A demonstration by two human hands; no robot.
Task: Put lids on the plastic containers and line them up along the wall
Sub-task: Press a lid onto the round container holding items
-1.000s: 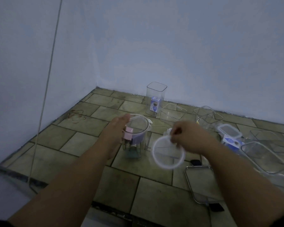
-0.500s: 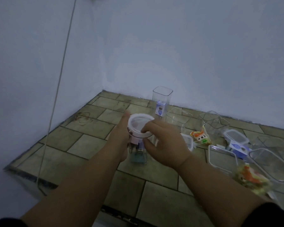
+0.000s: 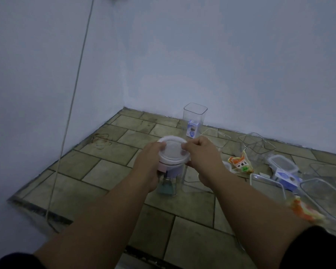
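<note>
Both hands hold a round lid (image 3: 173,150) on a clear round container (image 3: 171,183) standing on the tiled floor (image 3: 109,171).

The left hand (image 3: 149,164) curls around the lid's left edge, thumb on top. The right hand (image 3: 204,158) pinches the right edge with bent fingers (image 3: 186,146). The lid lies over the container's mouth, between the two hands; I cannot tell if it is fully seated. Beyond the fingers, a tall square container (image 3: 195,117) stands uncovered by the wall (image 3: 221,65). Right of the fingers lies a snack packet (image 3: 240,164), and farther right a small lidded box (image 3: 283,165).
</note>
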